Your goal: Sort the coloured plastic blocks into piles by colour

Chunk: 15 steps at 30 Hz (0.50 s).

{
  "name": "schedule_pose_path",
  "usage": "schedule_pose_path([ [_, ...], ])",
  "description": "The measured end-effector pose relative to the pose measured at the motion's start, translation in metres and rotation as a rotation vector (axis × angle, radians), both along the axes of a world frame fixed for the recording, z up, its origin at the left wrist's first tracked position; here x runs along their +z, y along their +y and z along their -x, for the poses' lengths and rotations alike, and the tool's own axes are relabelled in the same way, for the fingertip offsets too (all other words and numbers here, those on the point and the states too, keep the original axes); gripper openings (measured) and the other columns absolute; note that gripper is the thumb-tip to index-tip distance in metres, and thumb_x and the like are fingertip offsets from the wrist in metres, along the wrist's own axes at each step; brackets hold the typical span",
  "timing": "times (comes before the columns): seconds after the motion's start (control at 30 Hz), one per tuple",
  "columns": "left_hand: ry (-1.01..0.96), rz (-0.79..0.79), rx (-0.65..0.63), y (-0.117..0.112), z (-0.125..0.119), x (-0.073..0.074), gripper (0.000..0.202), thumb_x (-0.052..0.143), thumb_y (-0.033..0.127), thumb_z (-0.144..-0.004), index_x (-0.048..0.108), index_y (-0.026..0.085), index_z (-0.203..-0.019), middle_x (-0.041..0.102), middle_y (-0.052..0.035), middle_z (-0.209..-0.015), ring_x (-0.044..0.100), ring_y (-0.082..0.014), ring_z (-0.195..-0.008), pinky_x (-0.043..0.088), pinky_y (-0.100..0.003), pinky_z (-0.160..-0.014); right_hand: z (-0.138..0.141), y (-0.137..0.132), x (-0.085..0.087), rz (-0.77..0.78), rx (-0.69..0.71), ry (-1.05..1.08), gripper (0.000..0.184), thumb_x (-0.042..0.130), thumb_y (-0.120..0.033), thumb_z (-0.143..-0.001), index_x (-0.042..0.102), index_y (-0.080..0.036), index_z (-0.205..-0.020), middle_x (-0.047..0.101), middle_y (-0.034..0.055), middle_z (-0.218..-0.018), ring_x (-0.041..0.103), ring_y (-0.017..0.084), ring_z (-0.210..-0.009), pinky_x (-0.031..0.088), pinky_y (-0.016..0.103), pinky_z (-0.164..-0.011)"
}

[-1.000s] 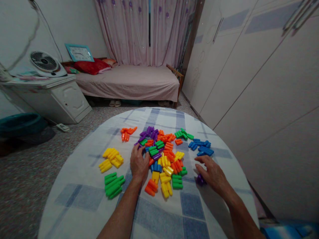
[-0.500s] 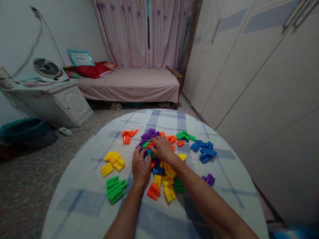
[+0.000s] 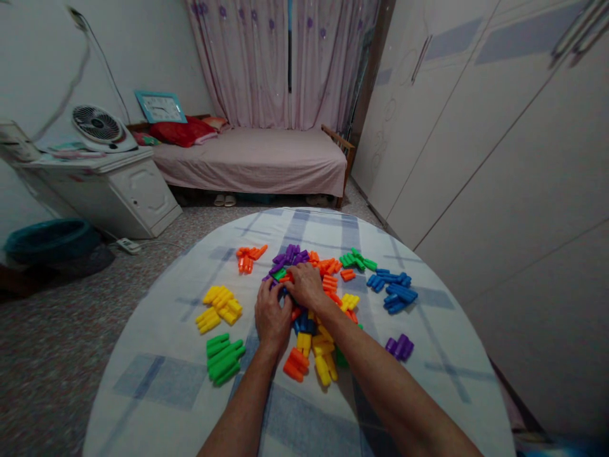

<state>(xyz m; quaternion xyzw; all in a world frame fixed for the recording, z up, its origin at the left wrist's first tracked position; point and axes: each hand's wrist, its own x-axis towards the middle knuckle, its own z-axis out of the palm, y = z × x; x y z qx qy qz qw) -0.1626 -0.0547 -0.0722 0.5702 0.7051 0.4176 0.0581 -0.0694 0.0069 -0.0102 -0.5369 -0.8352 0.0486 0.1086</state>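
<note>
A heap of mixed coloured plastic blocks (image 3: 328, 285) lies in the middle of a round table with a checked cloth (image 3: 304, 406). My left hand (image 3: 271, 314) rests on the heap's left side, fingers curled down onto the blocks. My right hand (image 3: 305, 284) lies just beyond it, touching it, fingers bent over purple and green pieces. What either hand grips is hidden under the fingers. Sorted groups lie around: yellow blocks (image 3: 219, 306), green blocks (image 3: 223, 357), orange blocks (image 3: 248, 256), blue blocks (image 3: 394, 289) and purple blocks (image 3: 399, 346).
Beyond the table stands a bed with a pink cover (image 3: 257, 158). A white cabinet (image 3: 114, 187) with a fan (image 3: 98, 127) is at the left, a teal basin (image 3: 47, 238) on the floor. White wardrobe doors (image 3: 499, 146) run along the right.
My right hand left the purple blocks at the right, crossed to the heap's middle, then drew back a little toward my left hand. The left hand stayed on the heap.
</note>
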Motion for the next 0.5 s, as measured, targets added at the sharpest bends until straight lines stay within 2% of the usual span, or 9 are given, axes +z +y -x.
schedule_pose_path([
  [0.5,0.001,0.014,-0.002,0.0005,0.0005,-0.0007,0.031,0.052,0.023,-0.081,0.064,0.020,-0.109,0.053,-0.0106,-0.131,0.043,-0.0284,-0.130,0.038,-0.047,-0.108,-0.0011,0.0048,0.0053,0.060,0.088,-0.062,0.031,0.047,-0.031,-0.089,0.062,-0.019,-0.113,0.064,0.0105,-0.110,0.057,0.024,-0.104,0.041,0.036,-0.085],
])
